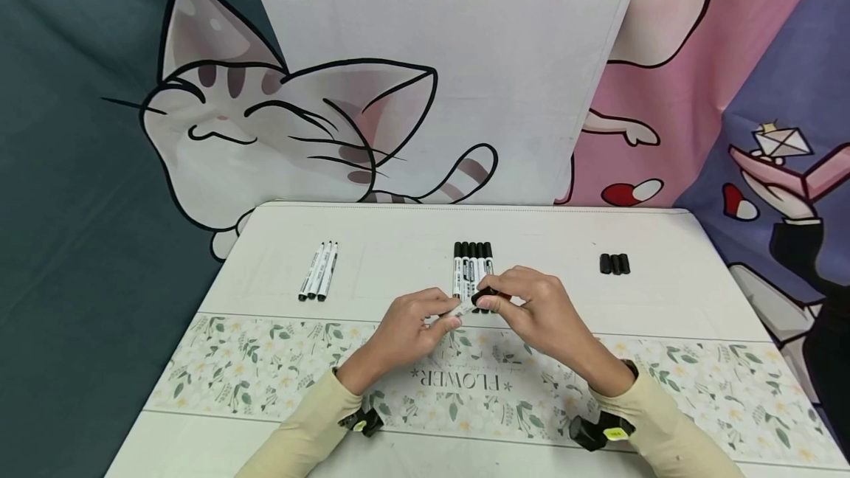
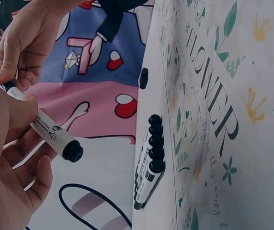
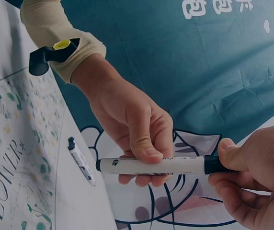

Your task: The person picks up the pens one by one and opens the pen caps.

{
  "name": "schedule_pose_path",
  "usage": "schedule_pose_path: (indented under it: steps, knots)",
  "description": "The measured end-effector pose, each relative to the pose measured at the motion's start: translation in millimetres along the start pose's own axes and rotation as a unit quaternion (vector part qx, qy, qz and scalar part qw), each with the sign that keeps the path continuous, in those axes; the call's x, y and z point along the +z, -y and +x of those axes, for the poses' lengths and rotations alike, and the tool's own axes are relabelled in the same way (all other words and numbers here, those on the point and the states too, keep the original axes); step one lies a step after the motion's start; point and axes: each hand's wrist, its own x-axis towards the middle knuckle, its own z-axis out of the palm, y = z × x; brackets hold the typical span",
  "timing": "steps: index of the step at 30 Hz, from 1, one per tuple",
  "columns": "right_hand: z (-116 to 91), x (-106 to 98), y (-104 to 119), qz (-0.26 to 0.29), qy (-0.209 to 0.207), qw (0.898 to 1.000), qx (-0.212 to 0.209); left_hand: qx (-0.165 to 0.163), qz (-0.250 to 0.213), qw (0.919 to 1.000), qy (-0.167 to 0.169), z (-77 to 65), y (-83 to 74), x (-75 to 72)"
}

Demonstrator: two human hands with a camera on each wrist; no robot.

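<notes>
Held level between both hands is a white whiteboard marker [image 3: 180,166] with a black cap [image 3: 216,164] on one end and a black plug on the other. The left hand [image 1: 415,321] pinches the white barrel between thumb and fingers. At the capped end, the right hand [image 1: 541,308] grips the black cap with thumb and fingertips; the cap sits against the barrel in the right wrist view. Just beyond the hands on the table lies a row of several capped markers [image 1: 473,268], partly covered by the held marker and the right hand in the head view.
Three uncapped markers [image 1: 320,271] lie side by side at the left, tips toward the back. Three loose black caps [image 1: 614,264] lie together at the right. The white table [image 1: 398,223] carries a flower-print band, and a cartoon curtain [image 1: 432,13] hangs behind its back edge.
</notes>
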Motion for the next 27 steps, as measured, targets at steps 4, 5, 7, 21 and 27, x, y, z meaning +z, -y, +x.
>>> schedule_pose_path:
  steps: [4, 5, 7, 21, 27]
  knots:
    - [-0.5, 0.0, -0.1, -0.001, 0.001, 1.0, -0.002, -0.006, -0.009, 0.9999, 0.011, -0.1, -0.4, -0.8]
    - [-0.6, 0.1, -0.3, -0.002, 0.001, 1.0, -0.003, -0.007, -0.01, 0.9998, 0.014, 0.0, -0.7, -1.2]
    - [-0.8, 0.1, -0.5, -0.001, 0.001, 1.0, -0.007, -0.007, -0.013, 0.9997, 0.021, 0.2, -1.2, -2.1]
    - [-2.3, -2.3, -3.6, 0.004, 0.003, 0.998, -0.06, -0.014, -0.044, 0.9974, 0.056, -1.4, 0.1, -6.7]
    - [-2.6, -1.3, -3.5, 0.01, 0.004, 0.998, -0.067, -0.012, -0.055, 0.9962, 0.066, -2.0, 1.6, -8.4]
